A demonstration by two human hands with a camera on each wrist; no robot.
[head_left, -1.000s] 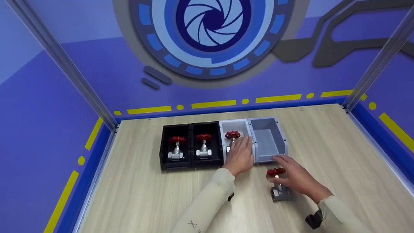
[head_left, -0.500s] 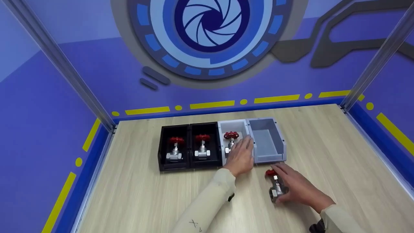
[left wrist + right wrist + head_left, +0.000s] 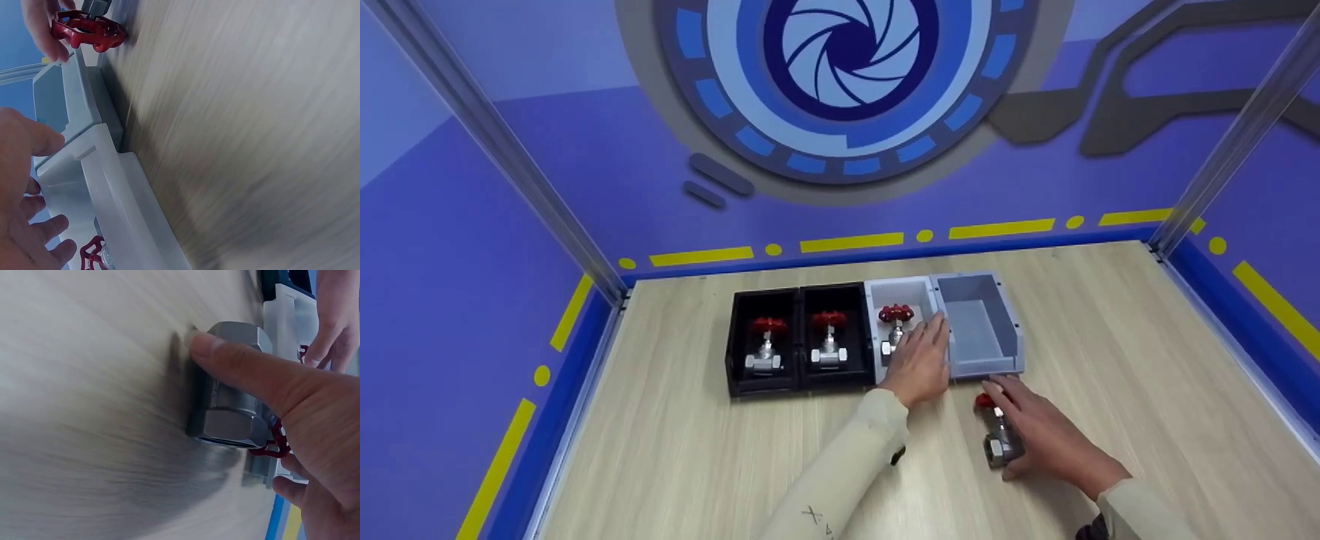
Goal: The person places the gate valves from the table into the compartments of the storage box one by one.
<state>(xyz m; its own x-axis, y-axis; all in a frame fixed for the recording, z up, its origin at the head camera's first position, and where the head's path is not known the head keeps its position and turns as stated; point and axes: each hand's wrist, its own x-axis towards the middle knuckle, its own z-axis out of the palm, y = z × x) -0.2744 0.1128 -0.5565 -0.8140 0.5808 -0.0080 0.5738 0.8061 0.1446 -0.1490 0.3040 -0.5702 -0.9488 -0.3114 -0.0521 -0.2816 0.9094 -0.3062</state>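
Observation:
My right hand [image 3: 1046, 431] grips a metal gate valve [image 3: 996, 448] with a red handwheel, in front of the grey bin. In the right wrist view the thumb lies across the valve's hexagonal body [image 3: 233, 424], and the fingers reach past its handwheel [image 3: 275, 444]. My left hand [image 3: 919, 367] rests over the right side of the white bin [image 3: 904, 285], fingers loosely extended. Inside that bin stands another red-wheeled valve [image 3: 895, 315], partly hidden by the left hand. From the left wrist, the thumb [image 3: 45, 138] shows over the rim between the white and grey bins.
Two black bins [image 3: 765, 390] on the left each hold a similar valve [image 3: 829, 352]. The grey bin [image 3: 979, 330] at the row's right end has nothing in it. Printed panels [image 3: 562, 172] and metal posts [image 3: 502, 150] enclose the wooden table [image 3: 675, 465].
My right hand has come down around the valve, its thumb moving from near the handwheel to the lower body. The valve has barely shifted, and the left hand stays in place.

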